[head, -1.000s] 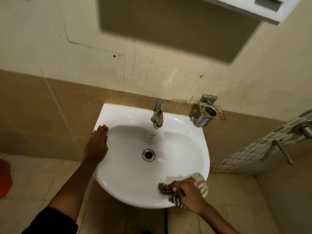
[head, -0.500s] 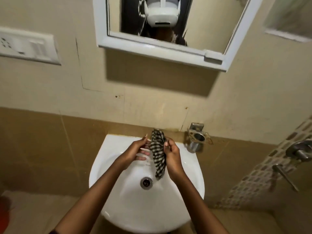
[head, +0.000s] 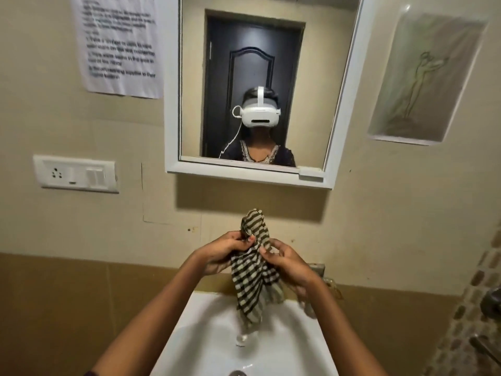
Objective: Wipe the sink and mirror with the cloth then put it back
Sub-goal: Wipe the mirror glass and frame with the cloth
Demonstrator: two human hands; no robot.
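Observation:
A black-and-cream checked cloth (head: 253,278) hangs bunched between both my hands, above the back of the white sink (head: 206,332). My left hand (head: 225,252) pinches its upper part from the left. My right hand (head: 288,263) grips it from the right. The cloth's lower end dangles over the basin and hides the tap. The white-framed mirror (head: 311,77) hangs on the wall straight above, apart from the cloth, and reflects a person wearing a white headset in front of a dark door.
A printed paper notice (head: 119,44) is stuck left of the mirror, with a white switch and socket plate (head: 76,173) below it. A wall niche (head: 425,80) sits at the right. A metal holder (head: 322,270) is behind my right hand. Metal fittings (head: 490,305) protrude at the right edge.
My right hand left the sink's front rim with the cloth and my left hand left the side rim; both now hold the cloth raised over the basin. The view tilted up to the mirror.

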